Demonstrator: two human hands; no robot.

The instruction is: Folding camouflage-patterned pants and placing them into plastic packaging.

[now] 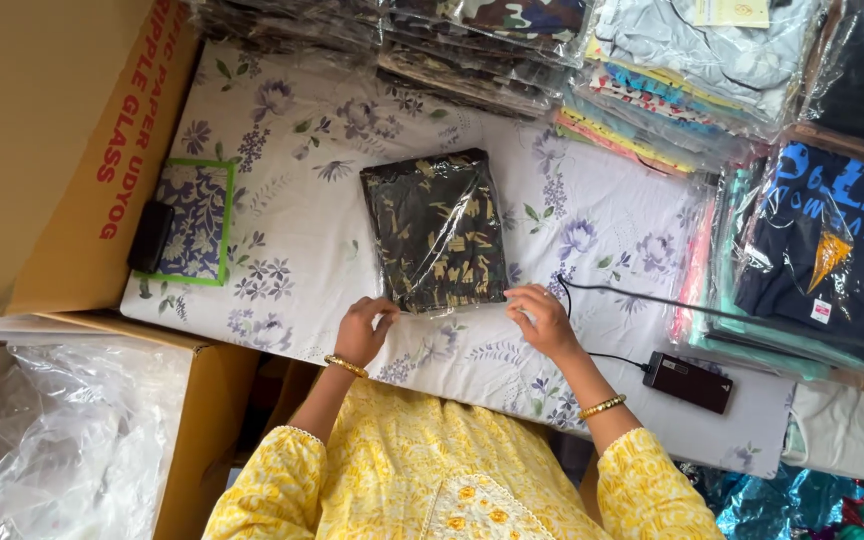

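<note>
A cardboard box (42,150) stands far to the left of the fingers, with a green-edged floral cloth (195,222) and a small black case (150,237) lying beside it on the floral sheet (292,250) that covers the desk. Nearer, the left hand (362,330) has its fingers (384,318) curled at the near left corner of a plastic-wrapped black-and-gold folded garment (437,230); whether they pinch the wrapper or only touch it cannot be told. The garment lies flat, stretching away from both hands. At its near right corner the right hand (540,318) rests with fingers (520,298) loosely bent and partly open, touching the edge, gripping nothing clearly. Right of those fingers a black cable (652,300) runs to a black adapter (688,381). Stacks of bagged clothes (812,260) sit beyond and to the right.
</note>
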